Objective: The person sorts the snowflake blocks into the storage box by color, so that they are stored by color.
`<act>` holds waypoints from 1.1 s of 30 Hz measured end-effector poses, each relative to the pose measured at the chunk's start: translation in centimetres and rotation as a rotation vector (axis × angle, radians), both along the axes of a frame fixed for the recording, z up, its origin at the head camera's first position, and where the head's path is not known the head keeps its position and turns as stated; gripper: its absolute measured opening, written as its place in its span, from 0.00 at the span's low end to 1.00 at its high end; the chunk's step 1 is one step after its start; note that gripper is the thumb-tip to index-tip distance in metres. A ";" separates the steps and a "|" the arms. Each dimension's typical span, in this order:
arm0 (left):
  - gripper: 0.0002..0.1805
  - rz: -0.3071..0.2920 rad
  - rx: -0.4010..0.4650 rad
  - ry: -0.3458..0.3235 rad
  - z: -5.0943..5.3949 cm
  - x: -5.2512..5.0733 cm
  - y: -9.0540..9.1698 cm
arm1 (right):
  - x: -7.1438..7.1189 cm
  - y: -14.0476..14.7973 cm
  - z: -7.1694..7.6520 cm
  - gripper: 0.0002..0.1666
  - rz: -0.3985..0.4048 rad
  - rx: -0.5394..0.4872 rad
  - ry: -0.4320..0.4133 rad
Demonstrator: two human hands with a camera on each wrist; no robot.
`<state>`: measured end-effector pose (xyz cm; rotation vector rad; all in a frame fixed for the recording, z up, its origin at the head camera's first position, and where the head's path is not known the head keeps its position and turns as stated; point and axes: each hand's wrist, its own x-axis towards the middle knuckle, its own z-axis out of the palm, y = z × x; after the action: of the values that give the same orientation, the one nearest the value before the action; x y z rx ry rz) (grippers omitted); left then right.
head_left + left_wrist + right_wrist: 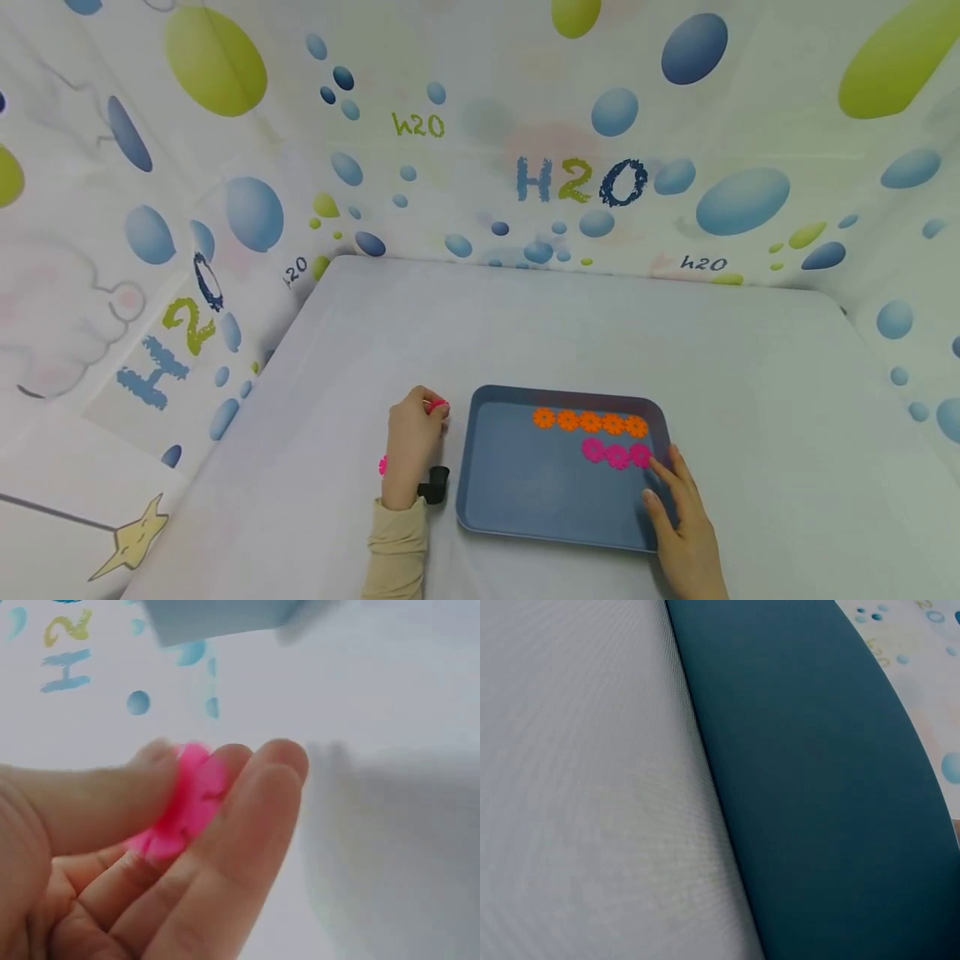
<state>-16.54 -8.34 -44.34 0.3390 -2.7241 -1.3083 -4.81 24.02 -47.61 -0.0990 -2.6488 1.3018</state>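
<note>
My left hand (pixel 412 437) pinches a pink flower-shaped piece (pixel 437 406) left of the tray; the left wrist view shows that flower piece (pixel 191 802) between thumb and fingers. Part of another pink flower piece (pixel 383 465) peeks out behind the left wrist. Inside the blue-grey tray (pixel 517 500) lie a row of several orange flower pieces (pixel 591 422) and, below it, three magenta ones (pixel 617 457). My right hand (pixel 686 533) rests over the tray's right edge with fingers extended, a fingertip close to the rightmost magenta piece. The right wrist view holds only the tray's side (pixel 802 780), no hand.
A white cloth covers the table (pixel 525 325). A small black device (pixel 435 485) sits at the left wrist, near the tray's left edge. Behind and to the left hangs a white curtain (pixel 480 192) printed with blue and green ovals and lettering.
</note>
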 end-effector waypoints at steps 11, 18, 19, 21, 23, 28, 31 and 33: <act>0.15 -0.168 0.199 0.040 3.5 0.6 2.6 | 0.1 0.1 0.1 0.25 0.003 -0.005 -0.014; 0.09 -0.397 0.120 0.010 4.7 1.3 5.8 | 0.1 0.0 0.2 0.25 0.005 -0.017 -0.020; 0.09 -0.425 0.110 -0.005 4.8 1.3 6.3 | 0.1 0.0 0.1 0.25 0.002 -0.014 -0.019; 0.09 -0.473 0.090 -0.031 4.7 1.3 7.3 | 0.1 0.0 0.0 0.25 0.003 -0.007 -0.015; 0.08 -0.512 0.062 -0.051 4.4 1.2 8.2 | 0.2 0.1 -0.1 0.25 0.006 -0.003 -0.011; 0.09 -0.589 -0.030 -0.105 2.8 1.0 10.1 | 0.2 0.0 -0.3 0.24 0.008 0.006 0.007; 0.12 -0.622 -0.102 -0.160 1.8 1.0 10.9 | 0.2 -0.1 -0.3 0.24 0.003 0.017 0.019; 0.13 -0.633 -0.150 -0.188 1.2 1.0 11.4 | 0.2 -0.1 -0.3 0.23 0.001 0.020 0.025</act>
<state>-15.50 3.07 -43.15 -0.4798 -3.2094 -1.2099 -4.63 23.92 -47.91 -0.0782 -2.6408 1.2689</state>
